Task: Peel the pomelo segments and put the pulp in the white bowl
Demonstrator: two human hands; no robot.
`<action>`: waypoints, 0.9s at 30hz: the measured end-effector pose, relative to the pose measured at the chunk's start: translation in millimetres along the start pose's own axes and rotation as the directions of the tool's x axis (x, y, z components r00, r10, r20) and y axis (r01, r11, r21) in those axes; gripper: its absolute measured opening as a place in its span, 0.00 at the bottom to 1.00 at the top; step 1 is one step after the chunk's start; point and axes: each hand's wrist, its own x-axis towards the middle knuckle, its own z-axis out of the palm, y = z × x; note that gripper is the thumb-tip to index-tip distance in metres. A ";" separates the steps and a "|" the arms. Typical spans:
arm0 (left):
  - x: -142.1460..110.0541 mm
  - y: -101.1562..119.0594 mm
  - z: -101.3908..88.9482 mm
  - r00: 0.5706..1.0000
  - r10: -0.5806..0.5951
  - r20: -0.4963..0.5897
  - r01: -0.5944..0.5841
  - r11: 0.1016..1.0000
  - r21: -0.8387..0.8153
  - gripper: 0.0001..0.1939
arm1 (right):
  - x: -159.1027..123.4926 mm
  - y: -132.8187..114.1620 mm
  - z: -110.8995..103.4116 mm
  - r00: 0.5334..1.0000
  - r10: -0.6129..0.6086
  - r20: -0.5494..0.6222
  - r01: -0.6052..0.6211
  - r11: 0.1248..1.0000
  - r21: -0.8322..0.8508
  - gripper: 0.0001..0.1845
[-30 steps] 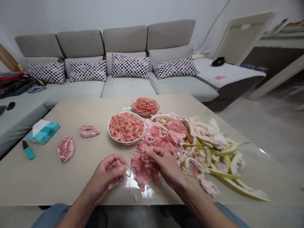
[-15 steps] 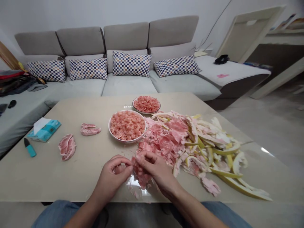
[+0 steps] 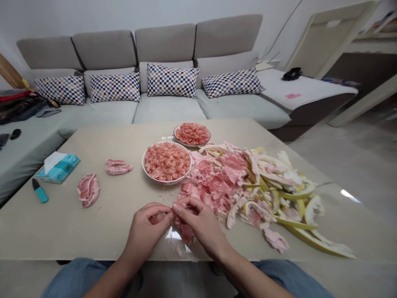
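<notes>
Above the front of the table, my left hand (image 3: 149,229) is closed around a small piece of pink pomelo flesh (image 3: 157,218), mostly hidden by the fingers. My right hand (image 3: 201,225) is pinched, its thumb and forefinger meeting the left fingertips; what lies between them is too small to make out. Beneath and beyond the right hand spreads a heap of pink pomelo membranes (image 3: 217,186). A white bowl (image 3: 167,182) heaped with peeled pomelo flesh stands just ahead of my hands. Unpeeled pomelo segments (image 3: 88,189) lie to the left, with smaller pieces (image 3: 118,169) nearby.
A dark-rimmed plate (image 3: 192,145) of pomelo flesh stands behind the bowl. Yellow-green rind strips (image 3: 310,240) cover the table's right side. At the left lie a tissue pack (image 3: 62,167) and a turquoise-handled knife (image 3: 40,192). A grey sofa (image 3: 169,109) stands beyond the table (image 3: 102,236).
My right hand has moved slightly left, so its fingertips now meet those of my left hand. The left hand stays nearly in place. The whole view has shifted a little.
</notes>
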 end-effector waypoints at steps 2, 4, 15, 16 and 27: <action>0.4 -0.7 0.2 1.000 0.003 0.002 -0.003 1.000 -0.012 0.08 | -0.6 -0.8 1.2 1.000 0.003 0.008 -0.003 1.000 0.011 0.19; 0.9 -0.5 0.2 1.000 0.007 0.005 -0.007 1.000 -0.014 0.08 | -0.9 -1.3 2.3 1.000 0.011 0.011 -0.011 1.000 0.012 0.19; 1.2 9.3 -5.4 0.963 -0.199 0.182 0.237 0.947 -0.218 0.10 | -0.4 -4.5 -6.2 0.972 0.182 0.150 -0.192 0.980 0.058 0.22; 1.1 10.4 -6.2 0.953 -0.216 0.210 0.267 0.930 -0.252 0.11 | 0.1 -4.6 -7.3 0.964 0.198 0.179 -0.215 0.973 0.082 0.22; 3.5 8.9 -12.7 0.916 -0.268 0.299 0.378 0.827 -0.416 0.12 | 2.4 -3.4 -9.5 0.914 0.203 0.353 -0.293 0.929 0.225 0.22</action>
